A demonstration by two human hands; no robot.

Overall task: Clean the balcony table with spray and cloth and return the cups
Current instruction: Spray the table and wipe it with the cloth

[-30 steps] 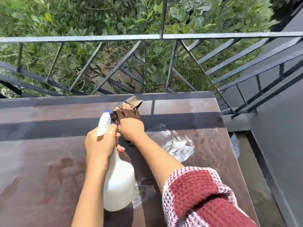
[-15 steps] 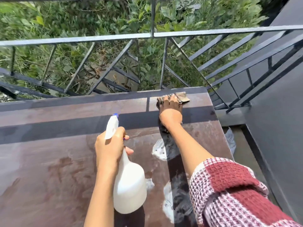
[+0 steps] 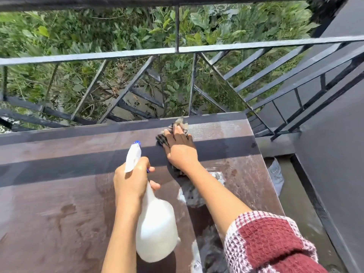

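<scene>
White bottle (image 3: 157, 229), crumpled cloth (image 3: 162, 140), glossy tabletop (image 3: 59, 203)

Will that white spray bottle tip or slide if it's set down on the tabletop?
Probably stands steady: the spray bottle is wide-bodied under a narrow neck. It might slide slightly, as the table looks wet-streaked. Weight is unclear; the opaque plastic hides the fill, though the left hand holds it alone.

L hand (image 3: 132, 180) grips sprayer (image 3: 156, 231); R hand (image 3: 180, 150) presses cloth (image 3: 182, 124).
</scene>
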